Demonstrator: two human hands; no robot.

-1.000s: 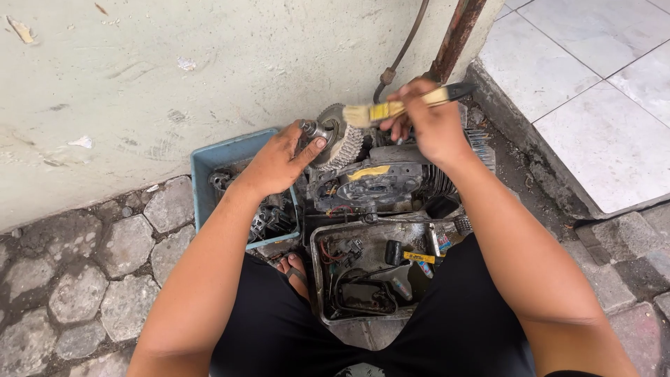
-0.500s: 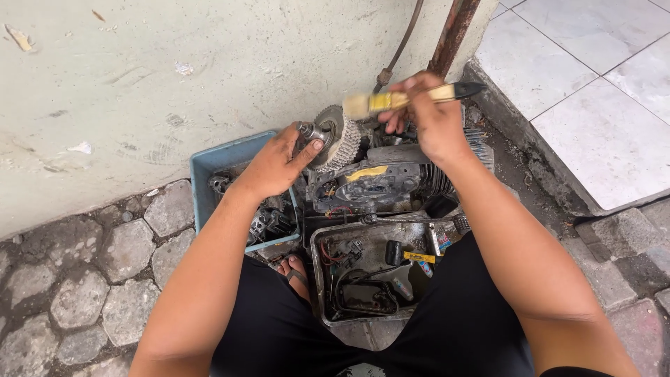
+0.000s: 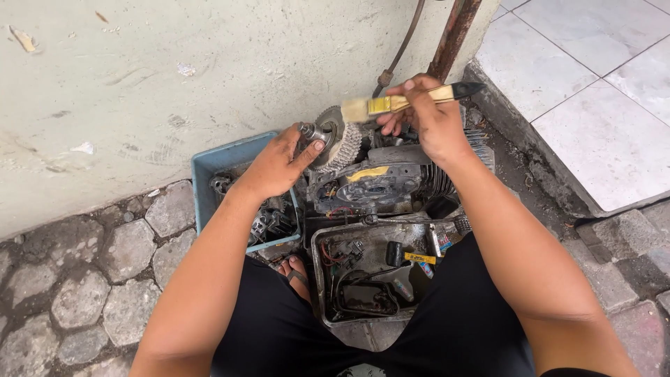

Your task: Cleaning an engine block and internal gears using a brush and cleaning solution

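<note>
Right hand (image 3: 431, 124) is pinching a small paintbrush (image 3: 401, 102) by its yellow handle, bristles pointing left and hovering just above the toothed clutch wheel (image 3: 340, 143). Left hand (image 3: 277, 163) is clamping the metal hub (image 3: 312, 131) at the wheel's centre, thumb pressing on it, so both hands are gripping something.

The wheel is sitting at the far end of the greasy engine block (image 3: 377, 185), close to the wall (image 3: 174, 77). A blue plastic tub (image 3: 209, 164) of parts is lying just to the left, a grimy metal tray (image 3: 322, 279) of bits between the knees.

My worry: everything's looking oily, so that thumb could be slipping off the hub and onto the teeth. Loosened grit could also be dropping straight into the open engine block below, and a bare foot (image 3: 294, 269) is poking out just beside the tray.
</note>
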